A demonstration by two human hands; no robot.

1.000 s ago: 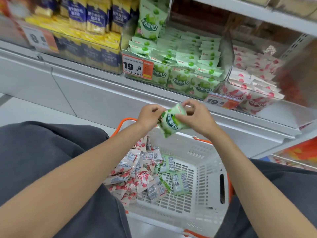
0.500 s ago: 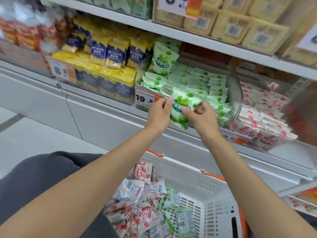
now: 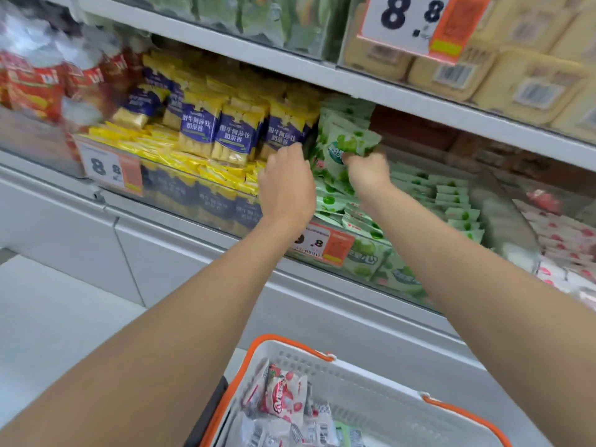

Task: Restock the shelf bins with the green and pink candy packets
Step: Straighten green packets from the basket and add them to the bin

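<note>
Right hand (image 3: 367,171) grips a green packet (image 3: 348,145) over the well-stocked green bin (image 3: 508,221); left hand (image 3: 287,185), I cannot tell. Pink packets (image 3: 283,395) wait in the basket (image 3: 354,359).

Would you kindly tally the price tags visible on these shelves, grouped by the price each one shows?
8.8 tags: 2, the upper-shelf tag and the yellow-bin tag
Tag showing 9.8, its start hidden: 1, the green-bin tag
Total: 3

"8.8" on upper tag (image 3: 409,17) and yellow-bin tag (image 3: 108,169); ".8" on green-bin tag (image 3: 319,244)
</note>
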